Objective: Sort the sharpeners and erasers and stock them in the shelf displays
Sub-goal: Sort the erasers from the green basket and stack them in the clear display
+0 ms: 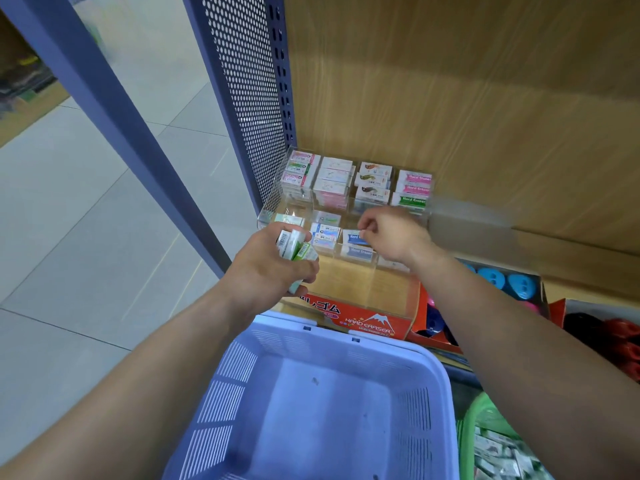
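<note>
Erasers, small wrapped blocks in white and green, bunched loosely in the grip of the left hand, just off the front left corner of the clear acrylic compartment tray on the wooden shelf. More of the kind stacked in the tray's back row, a few lying in the middle cells.

And the right hand?

Curled over a middle cell, fingertips down at the edge of a blue-labelled flat eraser. Cannot tell whether pinching it or only nudging it.

Anything to worry about from here?

Mostly the bundle. Several blocks in one grip, some jutting out at angles; likely to slip if loosened even a little. Could well miss the rim of the lavender slotted plastic basket below and land on the tiled floor.

Anything else?

Mixing kinds. Similar wrappers, narrow cells, easy to seat one in the wrong column. Also a forearm brushing the red cardboard eraser box in front, or the blue rounded plastic pieces, probably sharpeners, just to the right.
</note>
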The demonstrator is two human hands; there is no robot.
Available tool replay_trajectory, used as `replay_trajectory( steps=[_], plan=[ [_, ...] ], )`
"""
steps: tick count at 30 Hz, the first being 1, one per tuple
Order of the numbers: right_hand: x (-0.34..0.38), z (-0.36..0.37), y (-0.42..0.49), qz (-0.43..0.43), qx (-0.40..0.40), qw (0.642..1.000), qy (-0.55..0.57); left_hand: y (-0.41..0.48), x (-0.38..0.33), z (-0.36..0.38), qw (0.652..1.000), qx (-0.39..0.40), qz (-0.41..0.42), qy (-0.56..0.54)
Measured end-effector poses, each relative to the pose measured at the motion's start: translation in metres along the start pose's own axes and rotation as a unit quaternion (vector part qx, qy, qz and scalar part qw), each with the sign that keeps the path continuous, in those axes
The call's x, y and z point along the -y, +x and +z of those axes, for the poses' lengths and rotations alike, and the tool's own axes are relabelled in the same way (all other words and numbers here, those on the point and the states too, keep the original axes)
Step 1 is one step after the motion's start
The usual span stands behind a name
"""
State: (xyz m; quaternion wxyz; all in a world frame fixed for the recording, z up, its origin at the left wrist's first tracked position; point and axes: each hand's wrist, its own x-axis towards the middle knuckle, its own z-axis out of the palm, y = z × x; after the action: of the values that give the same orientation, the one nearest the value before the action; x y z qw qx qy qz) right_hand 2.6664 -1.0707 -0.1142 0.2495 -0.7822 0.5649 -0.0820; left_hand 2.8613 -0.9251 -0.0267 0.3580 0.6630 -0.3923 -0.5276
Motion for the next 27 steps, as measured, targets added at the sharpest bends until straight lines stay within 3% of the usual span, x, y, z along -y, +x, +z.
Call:
replay_trajectory(
  steps=[5, 11, 14, 17, 19, 22, 27],
  plan=[
    [-0.004, 0.006, -0.002, -0.025, -0.016, 0.996, -0.087, 0.003, 0.002, 0.001, 1.0, 0.002, 0.004, -0.004],
    [-0.002, 0.002, -0.008, -0.018, 0.043, 0.997, -0.058, 0.002, 0.002, 0.004, 0.999, 0.008, 0.006, -0.042],
    [0.005, -0.009, -0.02, -0.016, 0.023, 0.999, -0.02, 0.0, -0.002, 0.004, 0.998, 0.017, 0.006, -0.067],
    [0.02, -0.025, -0.046, -0.04, -0.05, 0.996, 0.056, -0.002, -0.005, 0.005, 0.995, 0.027, 0.012, -0.093],
    [0.037, -0.037, -0.069, -0.063, -0.073, 0.981, 0.168, -0.005, -0.007, 0.006, 0.993, 0.044, 0.024, -0.11],
    [0.061, -0.05, -0.097, -0.079, -0.02, 0.941, 0.33, -0.009, -0.011, 0.008, 0.991, 0.06, 0.047, -0.112],
    [0.067, -0.058, -0.111, -0.066, 0.048, 0.91, 0.406, -0.017, -0.017, 0.012, 0.987, 0.079, 0.073, -0.121]
  ],
)
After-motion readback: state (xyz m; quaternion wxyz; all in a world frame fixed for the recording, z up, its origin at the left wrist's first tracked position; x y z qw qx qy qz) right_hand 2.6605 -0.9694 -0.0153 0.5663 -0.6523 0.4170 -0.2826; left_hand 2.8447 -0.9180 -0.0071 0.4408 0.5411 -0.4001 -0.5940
